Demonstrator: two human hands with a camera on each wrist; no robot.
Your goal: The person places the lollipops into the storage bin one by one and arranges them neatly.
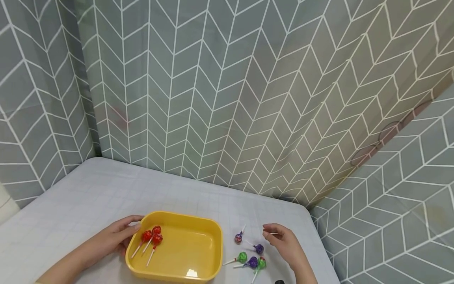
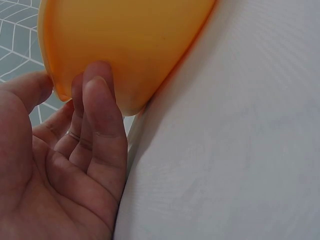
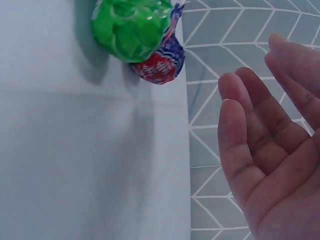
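Note:
The left hand (image 1: 115, 236) grips the left rim of a yellow tray (image 1: 188, 252); in the left wrist view its thumb and fingers (image 2: 102, 115) touch the tray's edge and outer side (image 2: 125, 45). Three red lollipops (image 1: 157, 239) lie at the tray's left end. To the right of the tray, on the white surface, are purple lollipops (image 1: 259, 249) and green ones (image 1: 242, 257). Just right of them the right hand (image 1: 289, 246) is raised, fingers loosely bent and holding nothing. The right wrist view shows a green wrapper (image 3: 132, 27) beside a purple-and-red one (image 3: 161, 62).
The white-covered table (image 1: 170, 189) has its far edge against a grey curtain with white chevron lines (image 1: 213, 98). More of this fabric hangs at the left and right. A small dark object (image 1: 279, 282) shows at the bottom edge, near the right forearm.

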